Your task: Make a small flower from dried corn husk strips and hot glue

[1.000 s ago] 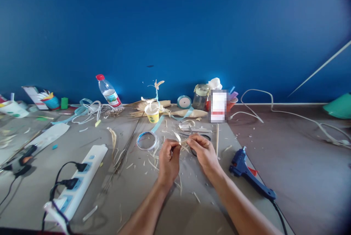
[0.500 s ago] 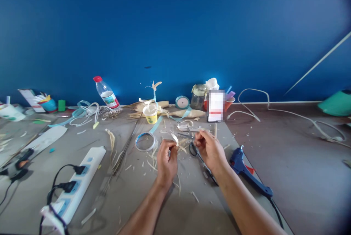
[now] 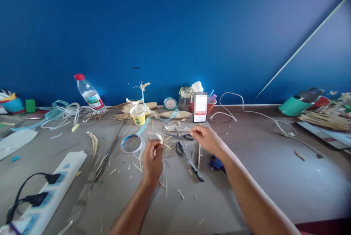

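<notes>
My left hand [image 3: 153, 161] is closed, its thumb and fingertips pinching a small pale strip of dried husk [image 3: 160, 138] above the table. To its right, my right hand [image 3: 205, 140] has its fingers curled together. Those fingertips are beside a black handle loop of the scissors [image 3: 179, 149], whose blades point left and lie partly apart. Whatever the right fingers hold, if anything, is hidden. Beneath the scissors' handle lies a thin dark tool [image 3: 196, 172]. A blue glue gun [image 3: 216, 163] is mostly covered by my right forearm. Scraps of husk lie around both hands.
A ribbon roll [image 3: 131, 143] lies left of my hands, with a yellow paper cup [image 3: 138, 118] behind it. A power strip [image 3: 52, 194] occupies the left front. A bottle [image 3: 90, 94], a jar [image 3: 185, 97], a phone [image 3: 200, 108] and a cable [image 3: 242, 103] line the wall.
The view has turned right, so things appear further left. My right hand has shifted slightly right off the scissors, uncovering their second loop. The left hand still pinches the husk strip.
</notes>
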A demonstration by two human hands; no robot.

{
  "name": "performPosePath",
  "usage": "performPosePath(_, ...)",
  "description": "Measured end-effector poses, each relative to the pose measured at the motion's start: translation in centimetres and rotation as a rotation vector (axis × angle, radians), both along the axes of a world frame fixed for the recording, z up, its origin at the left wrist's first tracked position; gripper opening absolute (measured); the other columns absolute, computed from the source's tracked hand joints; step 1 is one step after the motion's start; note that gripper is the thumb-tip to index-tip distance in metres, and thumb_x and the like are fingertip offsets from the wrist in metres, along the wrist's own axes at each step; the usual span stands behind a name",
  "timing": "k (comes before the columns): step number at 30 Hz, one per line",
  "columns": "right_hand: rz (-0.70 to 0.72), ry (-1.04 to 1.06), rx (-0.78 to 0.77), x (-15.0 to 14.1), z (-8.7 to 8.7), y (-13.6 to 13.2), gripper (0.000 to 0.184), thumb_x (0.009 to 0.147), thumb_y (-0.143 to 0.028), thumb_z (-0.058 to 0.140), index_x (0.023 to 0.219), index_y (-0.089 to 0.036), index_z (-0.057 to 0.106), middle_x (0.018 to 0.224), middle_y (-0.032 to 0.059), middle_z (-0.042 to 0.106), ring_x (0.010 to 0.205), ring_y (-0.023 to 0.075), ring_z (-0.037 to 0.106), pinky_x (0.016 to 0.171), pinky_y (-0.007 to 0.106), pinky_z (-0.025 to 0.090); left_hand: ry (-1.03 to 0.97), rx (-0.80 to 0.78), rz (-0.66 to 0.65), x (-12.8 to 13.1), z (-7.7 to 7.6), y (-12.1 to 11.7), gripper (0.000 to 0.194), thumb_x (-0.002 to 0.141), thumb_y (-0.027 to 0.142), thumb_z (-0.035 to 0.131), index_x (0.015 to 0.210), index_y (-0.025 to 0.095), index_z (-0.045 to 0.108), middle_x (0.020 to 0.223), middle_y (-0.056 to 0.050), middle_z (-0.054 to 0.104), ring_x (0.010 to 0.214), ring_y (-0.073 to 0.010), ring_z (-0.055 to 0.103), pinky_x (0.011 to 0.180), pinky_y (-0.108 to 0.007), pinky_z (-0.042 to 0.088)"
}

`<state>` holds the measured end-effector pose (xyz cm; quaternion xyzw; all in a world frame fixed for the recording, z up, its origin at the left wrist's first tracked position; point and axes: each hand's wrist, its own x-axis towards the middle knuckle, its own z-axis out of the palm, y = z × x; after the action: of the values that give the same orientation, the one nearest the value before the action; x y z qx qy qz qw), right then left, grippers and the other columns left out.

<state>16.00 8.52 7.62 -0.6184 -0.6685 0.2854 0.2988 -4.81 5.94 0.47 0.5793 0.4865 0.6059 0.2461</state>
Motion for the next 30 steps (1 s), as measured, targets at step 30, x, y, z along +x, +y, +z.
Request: performPosePath(30, -0.106, -0.552, -0.035, 0.1, -3.7, 4.3, 0.027, 0.084, -0.018, 0.039, 0.092, -0.019, 0.065, 0.098, 0.0088, 0.067, 0.088, 0.0190, 0.059, 0.070, 0.025, 0.038, 0.017, 0.023, 0.033, -0.4, -0.7, 0.3, 0.012, 0.082, 0.029, 0.052, 0.081, 0.018, 0.057, 0.078, -0.003, 0.058, 0.070, -0.0134, 0.056, 0.064, -0.024, 0.047)
